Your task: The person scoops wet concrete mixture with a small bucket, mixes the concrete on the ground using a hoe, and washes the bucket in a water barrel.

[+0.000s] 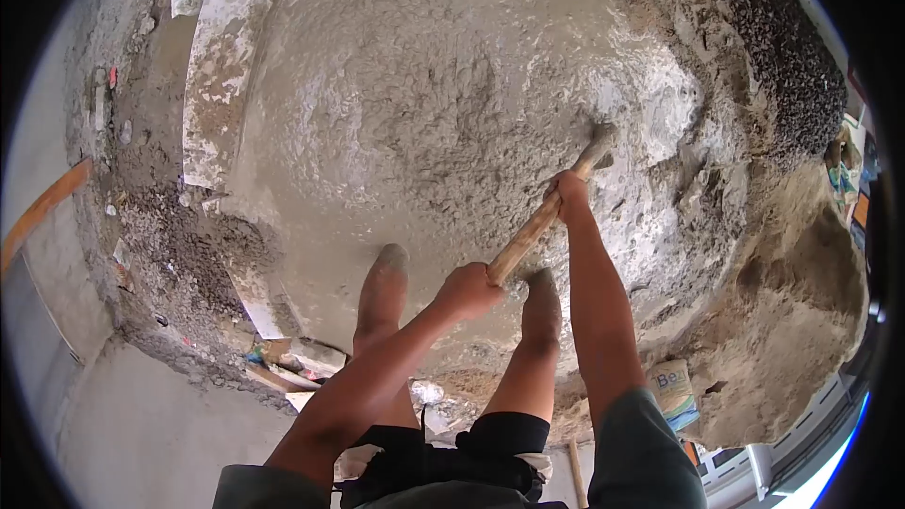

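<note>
My left hand (469, 291) is closed around the lower end of a long wooden handle (530, 239). Further up the same handle, my right hand (569, 190) is wrapped around it. The handle slants up and to the right, and its far end sits in wet grey concrete mix (424, 94). The tool's head is sunk in the mix, so I cannot tell whether it is a shovel or a hoe. Both of my legs, bare and smeared with grey, stand at the near edge of the mix.
A pale board (222, 75) edges the mix on the left. Dark gravel (778, 66) is heaped at the upper right, and a sand pile (801, 320) lies at the right. A printed bag (672, 391) lies by the sand. A grey wall (170, 424) stands at the lower left.
</note>
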The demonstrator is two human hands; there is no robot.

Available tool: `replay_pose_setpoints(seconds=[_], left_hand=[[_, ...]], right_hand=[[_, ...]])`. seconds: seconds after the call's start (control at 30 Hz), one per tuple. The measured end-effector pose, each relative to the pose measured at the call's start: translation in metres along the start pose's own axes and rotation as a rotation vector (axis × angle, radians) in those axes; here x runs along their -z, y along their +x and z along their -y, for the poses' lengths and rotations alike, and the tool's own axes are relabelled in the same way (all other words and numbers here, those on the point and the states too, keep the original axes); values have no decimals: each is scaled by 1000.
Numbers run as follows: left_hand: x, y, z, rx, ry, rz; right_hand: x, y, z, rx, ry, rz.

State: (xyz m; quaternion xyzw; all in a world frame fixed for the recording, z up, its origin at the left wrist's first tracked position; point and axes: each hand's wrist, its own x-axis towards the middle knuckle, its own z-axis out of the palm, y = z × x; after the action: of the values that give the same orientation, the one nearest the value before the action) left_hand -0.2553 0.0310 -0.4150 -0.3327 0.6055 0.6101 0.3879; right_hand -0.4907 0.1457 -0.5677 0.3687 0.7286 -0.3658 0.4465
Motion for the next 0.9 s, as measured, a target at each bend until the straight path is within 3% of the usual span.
replay_pose_setpoints(seconds=[0.07,0.13,0.23,0.33,0.53,0.67,0.73,0.8,0.9], left_hand=[[35,-47,30,210,-103,83],[67,-93,60,300,-255,104],[146,-165,73,287,-128,-27],[217,-220,76,342,25,-1],[237,-299,115,244,26,-187],[196,-305,188,77,79,-260],[172,-304,176,14,73,-257],[149,-305,161,-257,-241,-199],[143,-322,123,-443,-676,-249]], right_hand=[[-59,6,-69,-72,58,-37],[-107,-60,-79,-204,111,59],[-174,-135,-91,-247,298,171],[-239,-191,-90,-248,424,265],[-295,-297,-85,-176,492,335],[-276,-344,-91,12,454,244],[-241,-348,-80,50,451,225],[-194,-347,-42,125,367,204],[-64,-295,49,103,40,282]])
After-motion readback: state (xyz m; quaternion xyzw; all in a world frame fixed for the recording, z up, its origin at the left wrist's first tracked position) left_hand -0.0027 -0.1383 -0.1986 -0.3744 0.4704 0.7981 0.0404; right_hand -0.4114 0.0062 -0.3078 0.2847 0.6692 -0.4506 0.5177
